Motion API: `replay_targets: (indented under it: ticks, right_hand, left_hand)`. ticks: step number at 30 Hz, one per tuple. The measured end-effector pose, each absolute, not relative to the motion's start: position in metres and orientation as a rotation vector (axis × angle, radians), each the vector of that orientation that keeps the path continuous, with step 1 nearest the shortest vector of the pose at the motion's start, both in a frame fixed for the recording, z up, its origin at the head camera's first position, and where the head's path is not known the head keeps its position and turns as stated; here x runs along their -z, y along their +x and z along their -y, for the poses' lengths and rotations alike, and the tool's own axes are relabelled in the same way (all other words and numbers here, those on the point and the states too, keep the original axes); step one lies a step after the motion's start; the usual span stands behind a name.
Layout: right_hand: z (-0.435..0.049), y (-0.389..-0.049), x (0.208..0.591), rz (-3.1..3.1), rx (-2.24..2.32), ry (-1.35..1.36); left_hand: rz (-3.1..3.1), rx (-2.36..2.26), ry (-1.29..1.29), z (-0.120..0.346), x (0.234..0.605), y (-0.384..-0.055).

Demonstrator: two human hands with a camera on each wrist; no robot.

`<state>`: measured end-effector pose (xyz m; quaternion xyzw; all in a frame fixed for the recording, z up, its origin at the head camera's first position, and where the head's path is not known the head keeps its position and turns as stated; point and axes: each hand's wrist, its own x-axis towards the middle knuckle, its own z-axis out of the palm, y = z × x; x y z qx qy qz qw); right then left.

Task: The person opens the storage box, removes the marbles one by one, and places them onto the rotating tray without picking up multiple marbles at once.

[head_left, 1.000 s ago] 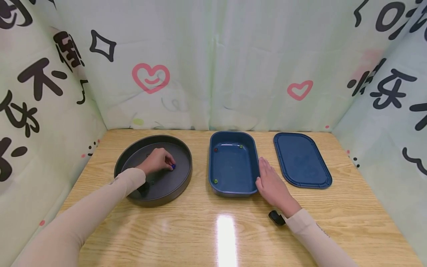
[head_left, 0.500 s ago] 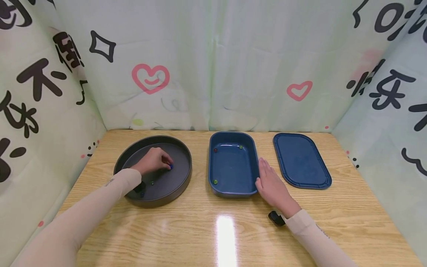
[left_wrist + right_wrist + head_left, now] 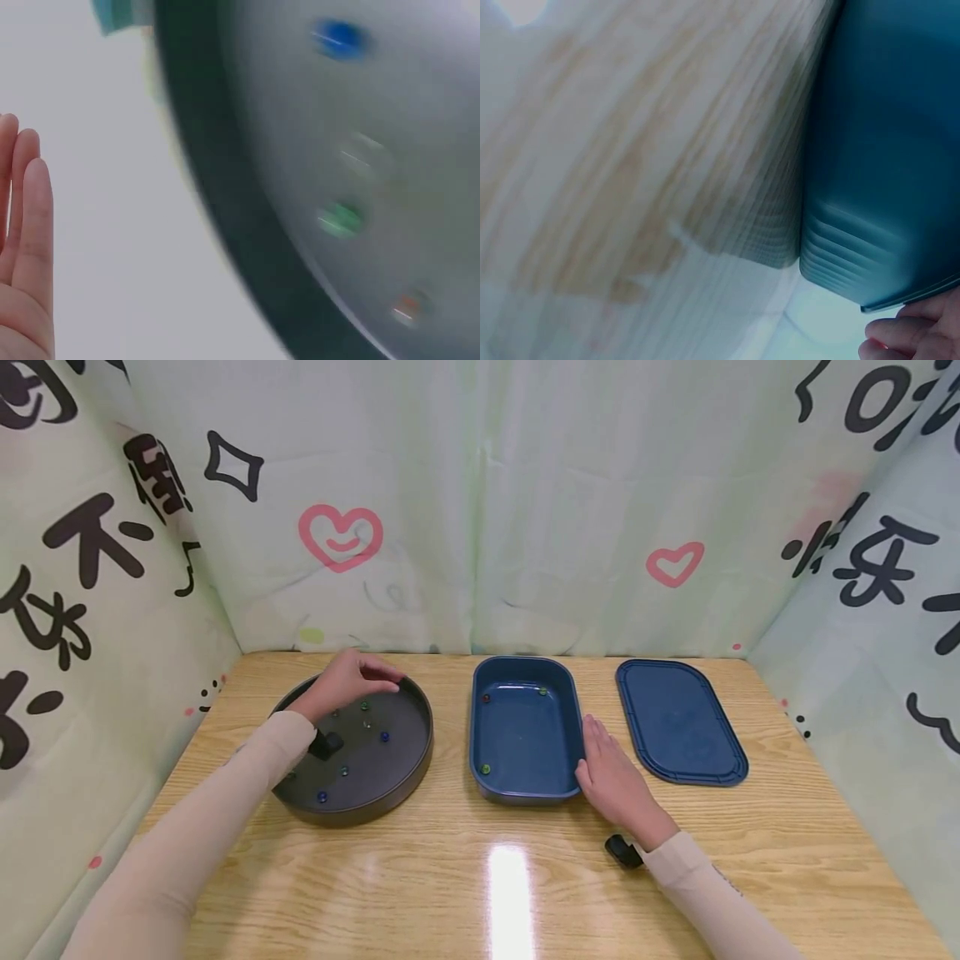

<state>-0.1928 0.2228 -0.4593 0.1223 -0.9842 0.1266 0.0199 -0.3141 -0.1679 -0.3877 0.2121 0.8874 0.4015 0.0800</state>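
My left hand (image 3: pixel 347 683) is raised over the back of the round dark pan (image 3: pixel 360 814), fingers stretched out and the thumb a little apart, with nothing visible between them. In the left wrist view its straight fingers (image 3: pixel 36 225) appear outside the pan rim. Several glass marbles lie on the pan floor, among them a blue marble (image 3: pixel 385 737) near the middle and another blue marble (image 3: pixel 322 797) at the front. My right hand (image 3: pixel 618 781) rests with straight fingers along the right side of the blue rectangular container (image 3: pixel 525 797).
Inside the blue container are a red marble (image 3: pixel 486 698), a green marble (image 3: pixel 542 692) and a yellow-green marble (image 3: pixel 486 769). A flat blue lid (image 3: pixel 682 722) lies on the wooden table (image 3: pixel 360 893) to the right. A printed curtain (image 3: pixel 480 510) stands behind and at both sides.
My left hand has let go of the blue marble and moved up toward the pan's back rim. The marble now lies on the pan floor. My right hand has stayed in place.
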Motion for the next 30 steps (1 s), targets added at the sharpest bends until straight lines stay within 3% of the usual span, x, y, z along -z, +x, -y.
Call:
replay_targets:
  ticks: [6, 16, 30]
  right_hand:
    - [-0.223, -0.192, 0.460, 3.049, -0.396, 0.376]
    - [-0.224, -0.193, 0.461, 3.038, -0.399, 0.380]
    - [-0.226, -0.194, 0.466, 3.010, -0.399, 0.378]
  left_hand:
    - [-2.584, -1.394, 0.683, 0.133, 0.369, -0.319]
    - [-2.520, -1.533, 0.721, 0.051, 0.368, -0.333]
    - [-2.498, -1.625, 0.620, -0.039, 0.416, -0.346]
